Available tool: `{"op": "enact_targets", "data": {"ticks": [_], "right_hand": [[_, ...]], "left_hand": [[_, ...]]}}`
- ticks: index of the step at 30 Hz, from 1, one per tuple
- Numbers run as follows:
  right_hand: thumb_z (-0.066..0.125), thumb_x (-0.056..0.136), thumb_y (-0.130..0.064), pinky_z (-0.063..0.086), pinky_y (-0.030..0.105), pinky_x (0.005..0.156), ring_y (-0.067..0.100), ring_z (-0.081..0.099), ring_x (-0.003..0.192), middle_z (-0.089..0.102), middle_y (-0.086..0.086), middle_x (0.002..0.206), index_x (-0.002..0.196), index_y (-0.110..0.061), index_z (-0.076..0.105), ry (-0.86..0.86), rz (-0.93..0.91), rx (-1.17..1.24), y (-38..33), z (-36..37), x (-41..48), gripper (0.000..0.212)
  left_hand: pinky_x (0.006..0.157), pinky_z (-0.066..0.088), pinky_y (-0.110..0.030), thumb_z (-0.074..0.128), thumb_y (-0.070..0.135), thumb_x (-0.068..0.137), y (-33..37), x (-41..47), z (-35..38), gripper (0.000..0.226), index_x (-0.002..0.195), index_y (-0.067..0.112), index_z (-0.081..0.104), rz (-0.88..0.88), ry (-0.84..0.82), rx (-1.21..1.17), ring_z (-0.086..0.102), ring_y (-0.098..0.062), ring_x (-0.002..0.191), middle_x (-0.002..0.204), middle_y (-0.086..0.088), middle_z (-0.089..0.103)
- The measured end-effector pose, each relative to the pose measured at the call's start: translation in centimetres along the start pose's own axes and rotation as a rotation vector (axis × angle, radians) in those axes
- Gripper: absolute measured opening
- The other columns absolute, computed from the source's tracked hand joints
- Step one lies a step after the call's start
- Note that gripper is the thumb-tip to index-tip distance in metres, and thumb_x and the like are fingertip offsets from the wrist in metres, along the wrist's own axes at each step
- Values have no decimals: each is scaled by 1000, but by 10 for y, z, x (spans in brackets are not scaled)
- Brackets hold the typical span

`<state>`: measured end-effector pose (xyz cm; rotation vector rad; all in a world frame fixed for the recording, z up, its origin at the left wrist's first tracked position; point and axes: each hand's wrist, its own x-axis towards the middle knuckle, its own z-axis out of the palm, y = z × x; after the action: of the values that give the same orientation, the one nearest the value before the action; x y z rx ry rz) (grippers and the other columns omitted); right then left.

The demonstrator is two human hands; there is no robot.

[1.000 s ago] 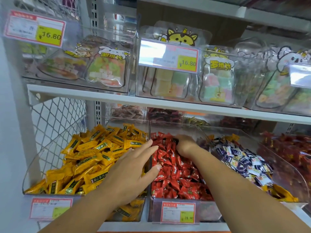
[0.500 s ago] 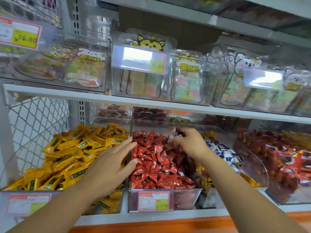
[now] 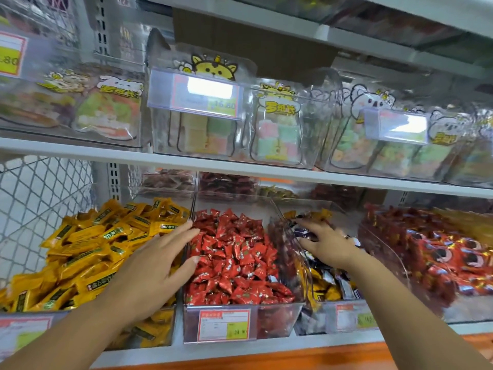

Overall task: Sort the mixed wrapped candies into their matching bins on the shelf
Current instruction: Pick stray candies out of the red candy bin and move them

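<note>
We see three clear bins side by side on the lower shelf. Yellow-wrapped candies heap the left one and red-wrapped candies fill the middle. Dark-blue-and-white candies lie mixed with yellow ones in the third.

Lower shelf: four clear bins are set side by side, namely yellow-candy bin, red-candy bin, mixed-candy bin and right-hand red-pack bin. Upper shelf: clear boxes of bagged sweets are ranged along it.
</note>
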<state>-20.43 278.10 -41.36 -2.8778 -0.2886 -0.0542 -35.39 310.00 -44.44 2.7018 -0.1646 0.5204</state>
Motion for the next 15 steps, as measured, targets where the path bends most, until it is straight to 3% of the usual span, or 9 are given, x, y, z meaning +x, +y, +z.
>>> {"op": "enact_targets", "data": {"ticks": [3,8,11,13,15], "right_hand": [[27,93,-65,3,61,114,32,1,147,4,-3,161,144,-56,14,-73,-26,-63,7,13,16,53],[22,95,-65,-2,68,109,39,-4,146,-3,-9,161,145,-56,10,-45,44,-90,-3,21,38,52],[6,78,-83,-4,67,110,36,-11,147,-7,-7,161,144,-58,4,-75,71,-104,-1,26,56,70],[8,84,-79,-7,65,111,33,-14,147,-9,-4,161,146,-53,5,-111,83,-154,-3,23,62,68],[21,95,-66,-8,56,116,27,-8,148,-7,1,162,150,-44,8,-182,53,-167,-8,9,59,61]], "left_hand": [[112,4,-18,2,81,73,-1,-1,0,72,141,59,11,0,-13,-2,-1,16,133,145,43,-8],[111,1,-16,4,81,73,-2,1,-1,63,133,66,11,7,-24,-19,-9,26,127,141,48,-7],[111,1,-16,6,82,73,-2,1,-1,63,134,66,12,3,-31,-22,-12,30,124,141,49,-6],[111,1,-16,7,82,74,-2,2,0,62,134,67,13,7,-30,-31,-12,30,124,142,49,-5],[110,-1,-15,7,82,74,-2,2,-1,61,133,67,11,8,-34,-26,-14,32,122,141,50,-6]]}}
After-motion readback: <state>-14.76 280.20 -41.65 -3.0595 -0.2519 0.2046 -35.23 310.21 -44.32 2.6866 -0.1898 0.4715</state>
